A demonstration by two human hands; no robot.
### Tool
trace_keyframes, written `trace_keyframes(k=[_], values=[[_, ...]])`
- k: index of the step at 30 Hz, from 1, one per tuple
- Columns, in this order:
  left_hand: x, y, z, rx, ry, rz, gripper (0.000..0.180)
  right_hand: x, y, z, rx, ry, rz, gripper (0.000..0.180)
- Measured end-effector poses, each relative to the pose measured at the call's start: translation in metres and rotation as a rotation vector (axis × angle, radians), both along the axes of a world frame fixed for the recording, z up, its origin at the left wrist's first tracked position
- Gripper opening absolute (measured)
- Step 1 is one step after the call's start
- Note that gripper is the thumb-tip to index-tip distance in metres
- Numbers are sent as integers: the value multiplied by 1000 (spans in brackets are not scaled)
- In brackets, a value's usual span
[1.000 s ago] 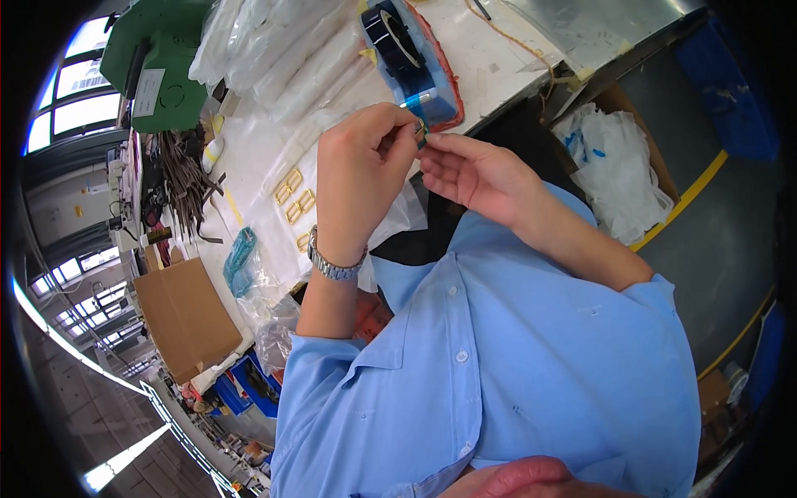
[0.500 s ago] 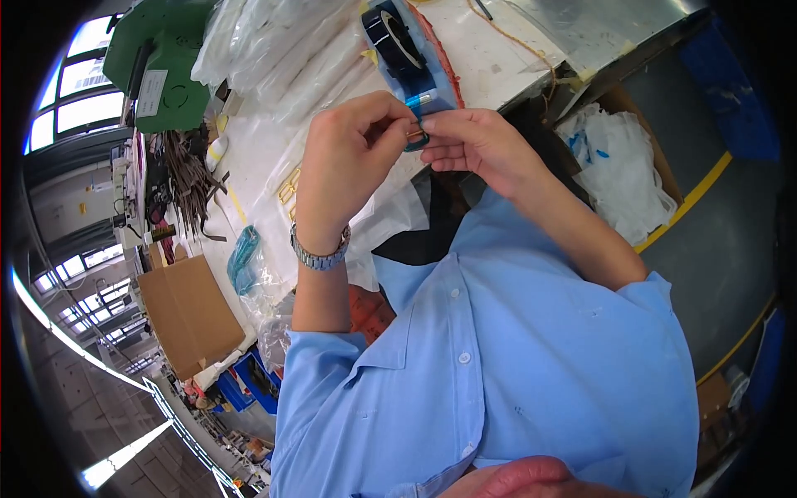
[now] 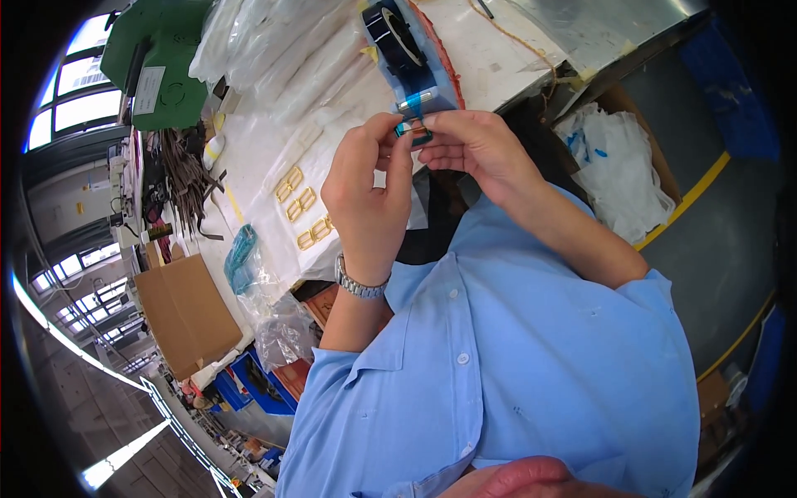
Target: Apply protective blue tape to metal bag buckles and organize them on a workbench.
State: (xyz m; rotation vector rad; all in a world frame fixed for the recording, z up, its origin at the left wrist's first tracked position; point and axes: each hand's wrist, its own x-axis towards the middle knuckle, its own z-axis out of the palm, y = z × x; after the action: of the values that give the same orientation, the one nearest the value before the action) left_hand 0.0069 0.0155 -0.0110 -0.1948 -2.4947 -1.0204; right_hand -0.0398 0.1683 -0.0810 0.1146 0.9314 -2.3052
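Observation:
Between my two hands is a small buckle with shiny blue-green tape over it. My left hand, with a metal watch on the wrist, pinches one side between thumb and fingers. The fingertips of my right hand close on the other side, its lower fingers curled. Just beyond my fingers stands a light blue tape dispenser with a dark blue tape roll. A strip of blue tape is at its near end, close to the buckle. Several gold buckles lie on the table left of my left hand.
Clear plastic bags cover the table's far left. Dark straps and a teal bundle lie at its left side, near a cardboard box. A box of white plastic film stands on the floor at right.
My left hand has shifted right and nearer, uncovering more gold buckles on the table. The taped buckle now shows more plainly between my fingertips. My right hand has hardly moved.

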Motion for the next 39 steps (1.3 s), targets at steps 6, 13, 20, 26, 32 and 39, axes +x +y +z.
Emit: trace_keyframes(k=[6, 13, 20, 26, 32, 39], values=[[-4, 5, 2, -78, 107, -26, 13, 10, -2, 6, -76, -108, -38, 30], [-5, 5, 1, -82, 86, -28, 13, 11, -3, 2, -121, -175, -58, 28], [-4, 8, -1, -61, 89, -18, 12, 11, -3, 1, -136, -189, -62, 29], [-3, 8, -4, -73, 101, -20, 12, 8, -1, -2, -95, -90, -45, 29], [-3, 8, -3, -58, 95, -32, 13, 2, 1, 3, 35, 10, -13, 29], [-4, 6, -2, -42, 73, -20, 13, 2, 1, 4, 14, -12, 4, 30]])
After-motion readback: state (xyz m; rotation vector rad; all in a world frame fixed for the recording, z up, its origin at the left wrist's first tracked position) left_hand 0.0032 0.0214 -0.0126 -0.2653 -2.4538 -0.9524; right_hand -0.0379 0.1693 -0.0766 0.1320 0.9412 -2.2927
